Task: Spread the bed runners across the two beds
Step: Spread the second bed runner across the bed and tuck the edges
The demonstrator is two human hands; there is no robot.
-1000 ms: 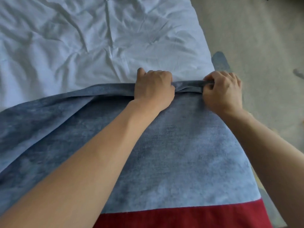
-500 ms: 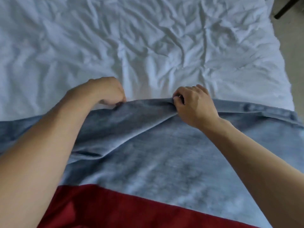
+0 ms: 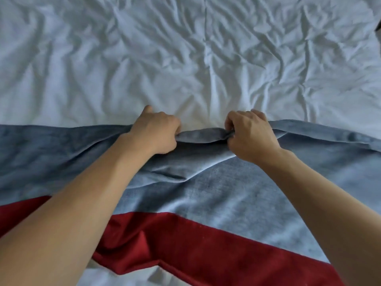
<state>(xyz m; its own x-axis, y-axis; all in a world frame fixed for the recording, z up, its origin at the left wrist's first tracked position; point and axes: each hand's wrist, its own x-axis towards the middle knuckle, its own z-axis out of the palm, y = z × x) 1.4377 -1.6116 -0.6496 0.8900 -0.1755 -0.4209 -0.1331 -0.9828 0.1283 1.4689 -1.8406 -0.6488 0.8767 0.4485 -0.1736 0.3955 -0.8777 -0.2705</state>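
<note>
A bed runner point(image 3: 243, 195), grey-blue with a dark red band point(image 3: 206, 248) along its near side, lies across a bed covered by a wrinkled white sheet point(image 3: 185, 58). My left hand point(image 3: 156, 133) and my right hand point(image 3: 249, 135) both grip the runner's far edge near the middle of the bed, a short way apart. A bunched fold of the fabric sags between the two fists. Loose folds run through the runner under my left forearm, and the red band is rumpled at the near left.
The white sheet fills the whole far half of the view. A dark object point(image 3: 378, 27) shows at the right edge, past the bed's side. A strip of white sheet point(image 3: 132, 279) shows at the bottom, below the red band.
Both hands have shifted left along the runner's far edge, from the bed's right end to its middle. The floor at the right has left the view. The hands now sit closer together.
</note>
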